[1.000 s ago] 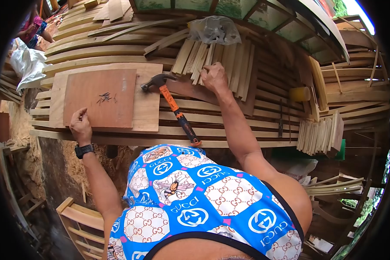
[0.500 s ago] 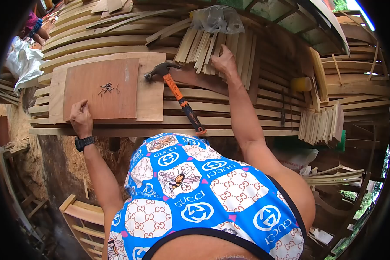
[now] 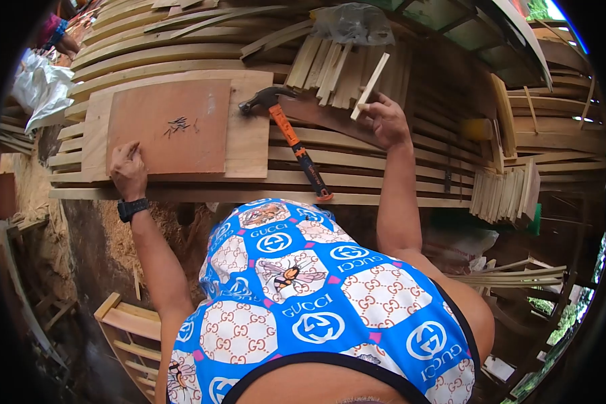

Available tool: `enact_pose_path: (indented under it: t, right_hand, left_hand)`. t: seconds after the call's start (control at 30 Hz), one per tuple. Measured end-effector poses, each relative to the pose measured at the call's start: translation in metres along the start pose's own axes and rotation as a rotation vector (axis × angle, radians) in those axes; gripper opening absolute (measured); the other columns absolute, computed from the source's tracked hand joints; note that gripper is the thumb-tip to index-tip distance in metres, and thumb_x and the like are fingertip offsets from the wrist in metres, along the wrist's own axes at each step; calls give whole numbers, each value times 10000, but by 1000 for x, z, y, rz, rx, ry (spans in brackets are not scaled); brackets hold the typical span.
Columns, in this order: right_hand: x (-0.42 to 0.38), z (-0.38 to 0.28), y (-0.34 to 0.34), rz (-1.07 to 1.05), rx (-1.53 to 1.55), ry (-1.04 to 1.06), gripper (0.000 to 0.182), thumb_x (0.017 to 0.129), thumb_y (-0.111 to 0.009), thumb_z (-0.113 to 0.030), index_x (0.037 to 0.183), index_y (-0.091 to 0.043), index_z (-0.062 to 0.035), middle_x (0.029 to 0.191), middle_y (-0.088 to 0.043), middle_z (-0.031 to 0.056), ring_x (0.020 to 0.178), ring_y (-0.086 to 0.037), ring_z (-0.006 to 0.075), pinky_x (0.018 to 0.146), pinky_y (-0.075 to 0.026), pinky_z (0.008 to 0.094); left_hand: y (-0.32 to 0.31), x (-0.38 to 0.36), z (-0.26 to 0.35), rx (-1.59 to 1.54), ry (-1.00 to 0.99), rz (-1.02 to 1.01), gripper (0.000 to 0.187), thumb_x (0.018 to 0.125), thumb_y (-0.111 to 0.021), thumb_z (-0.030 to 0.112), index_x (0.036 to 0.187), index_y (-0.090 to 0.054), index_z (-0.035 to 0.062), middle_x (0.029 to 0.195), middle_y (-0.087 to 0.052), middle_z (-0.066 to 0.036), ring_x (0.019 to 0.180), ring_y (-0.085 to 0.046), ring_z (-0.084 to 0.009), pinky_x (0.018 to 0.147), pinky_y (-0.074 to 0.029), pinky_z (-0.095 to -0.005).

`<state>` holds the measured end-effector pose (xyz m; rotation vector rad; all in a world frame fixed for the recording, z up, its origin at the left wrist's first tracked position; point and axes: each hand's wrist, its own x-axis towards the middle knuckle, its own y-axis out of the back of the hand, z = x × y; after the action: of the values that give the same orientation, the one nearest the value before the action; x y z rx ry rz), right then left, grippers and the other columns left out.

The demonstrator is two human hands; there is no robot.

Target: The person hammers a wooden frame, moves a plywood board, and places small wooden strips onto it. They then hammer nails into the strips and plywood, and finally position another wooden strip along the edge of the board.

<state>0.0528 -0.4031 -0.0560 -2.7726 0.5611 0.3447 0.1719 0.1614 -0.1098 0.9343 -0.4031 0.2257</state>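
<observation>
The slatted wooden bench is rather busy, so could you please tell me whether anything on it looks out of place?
Only mildly: the small, dark, nail-like pieces lie loose on the flat reddish-brown board, pointing every which way, as if tipped out. Nothing there looks clearly damaged.

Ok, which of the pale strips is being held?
The strip in the right hand, gripped near its lower end. Those in the pile by the plastic bag lie in no hand.

The right grip (image 3: pixel 389 125) holds a thin wooden strip (image 3: pixel 370 87) near stacked slats (image 3: pixel 311 66).
</observation>
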Motion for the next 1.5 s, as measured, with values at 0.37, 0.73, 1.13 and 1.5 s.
enact_pose_path:
  t: [0.37, 0.73, 1.13, 1.5]
  right_hand:
    - [-86, 70, -140, -358, -957, 19, 624, 776, -689, -115, 1369, -593, 53, 997, -735, 165, 849, -708, 261, 798, -563, 372]
    - [-74, 109, -177, -148, -1001, 355, 558, 849, -620, -123, 1386, -575, 21, 1292, -621, 299, 1212, -586, 473, 1069, -473, 481]
    - [-88, 134, -137, -432, -1436, 646, 670, 891, -530, -252, 1540, -486, -90, 1651, -404, 57, 1555, -253, 408, 1259, -199, 601]
    - [-78, 148, -142, -282, -1265, 671, 636, 958, -564, -286, 1560, -459, -110, 1628, -427, 101, 1565, -237, 407, 1263, -160, 622]
  left_hand:
    - [-44, 49, 95, -106, -322, -121, 171, 909, -711, 135, 1004, -767, 4, 964, -736, -166, 841, -700, -285, 783, -560, -371]
    - [-137, 88, 162, 137, -660, -576, 476, 905, -725, 398, 1282, -692, 110, 1208, -667, -163, 1170, -603, -379, 1033, -473, -476]
    - [-147, 104, 180, 19, -544, -750, 449, 876, -760, 386, 1100, -770, -3, 1088, -755, -216, 1040, -716, -353, 942, -551, -420]
    - [-151, 109, 171, -64, -505, -835, 405, 937, -725, 313, 1170, -738, -18, 1100, -770, -195, 1020, -742, -302, 907, -567, -377]
